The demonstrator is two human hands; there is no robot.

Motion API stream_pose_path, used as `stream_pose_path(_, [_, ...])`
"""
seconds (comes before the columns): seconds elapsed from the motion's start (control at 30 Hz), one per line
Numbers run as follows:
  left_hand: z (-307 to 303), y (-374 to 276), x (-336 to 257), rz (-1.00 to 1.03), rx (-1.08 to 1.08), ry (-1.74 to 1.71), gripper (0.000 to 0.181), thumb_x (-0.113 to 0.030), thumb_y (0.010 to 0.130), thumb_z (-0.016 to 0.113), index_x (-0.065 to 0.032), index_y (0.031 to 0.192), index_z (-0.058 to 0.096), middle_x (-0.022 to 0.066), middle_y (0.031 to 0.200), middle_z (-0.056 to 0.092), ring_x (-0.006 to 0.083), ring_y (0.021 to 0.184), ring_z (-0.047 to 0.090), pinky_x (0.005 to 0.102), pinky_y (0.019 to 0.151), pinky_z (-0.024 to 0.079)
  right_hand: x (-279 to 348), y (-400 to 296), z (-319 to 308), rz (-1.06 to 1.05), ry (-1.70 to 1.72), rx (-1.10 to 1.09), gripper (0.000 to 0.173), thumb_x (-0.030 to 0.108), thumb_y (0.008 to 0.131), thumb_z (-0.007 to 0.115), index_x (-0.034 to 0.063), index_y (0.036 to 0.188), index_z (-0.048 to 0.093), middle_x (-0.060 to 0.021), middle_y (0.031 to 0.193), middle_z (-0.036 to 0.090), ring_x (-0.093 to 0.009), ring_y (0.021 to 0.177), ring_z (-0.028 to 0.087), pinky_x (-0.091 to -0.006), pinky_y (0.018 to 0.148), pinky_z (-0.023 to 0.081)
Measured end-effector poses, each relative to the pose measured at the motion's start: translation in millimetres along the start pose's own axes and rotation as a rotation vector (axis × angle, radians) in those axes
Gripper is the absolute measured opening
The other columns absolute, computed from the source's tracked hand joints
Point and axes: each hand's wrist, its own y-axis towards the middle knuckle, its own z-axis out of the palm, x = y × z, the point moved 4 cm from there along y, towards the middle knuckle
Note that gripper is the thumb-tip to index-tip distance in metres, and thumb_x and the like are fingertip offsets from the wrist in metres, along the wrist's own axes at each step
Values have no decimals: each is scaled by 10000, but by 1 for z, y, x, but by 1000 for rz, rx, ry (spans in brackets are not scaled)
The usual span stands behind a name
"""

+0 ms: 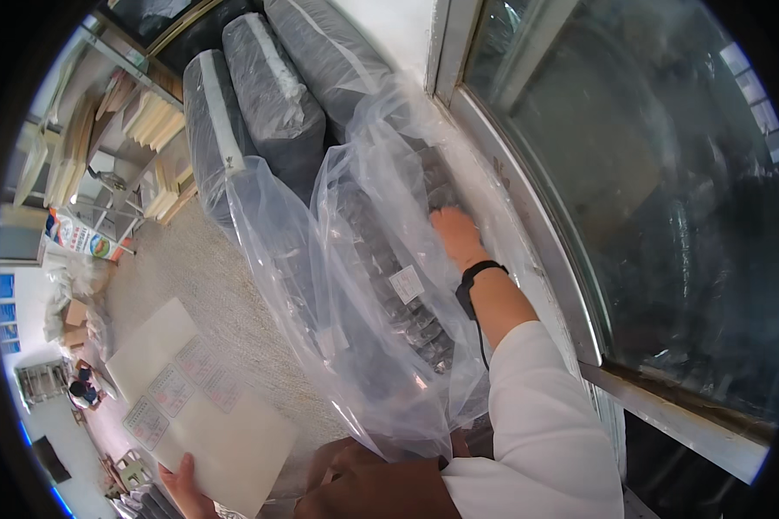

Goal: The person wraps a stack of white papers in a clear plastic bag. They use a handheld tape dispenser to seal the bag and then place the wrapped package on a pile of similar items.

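My left hand grips the lower edge of a pale backing sheet, with the thumb on top. Several printed paper labels lie on that sheet in a cluster. My right hand, below a black wristband, reaches to the far right side of a stack of dark, plastic-wrapped packs. Its fingers are curled down and partly hidden, so their grip is unclear. A large, loose clear plastic bag drapes around the stack. One white label shows on the packs, tilted.
Several filled grey bundles in clear plastic lie beyond the stack. A metal-framed window runs along the right. Shelving with boards stands at far left, near a printed sack. A person is in the left background.
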Motion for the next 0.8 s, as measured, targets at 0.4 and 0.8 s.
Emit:
stream_pose_path(0.4, [72,33,-61,206,450,-348,527,11,739,580,52,1229,391,178,1114,550,253,961,570,352,846,459,85,-105,-158,248,1263,44,545,349,819,605,23,1237,477,-141,1205,537,-257,1107,515,-348,923,395])
stream_pose_path(0.8, [204,-52,-7,247,1770,74,465,-7,777,513,65,1221,395,194,1110,543,240,936,585,333,822,465,333,-394,-180,335,2200,-627,582,137,819,627,-32,1308,360,-111,1310,443,-175,1168,442,-318,988,357])
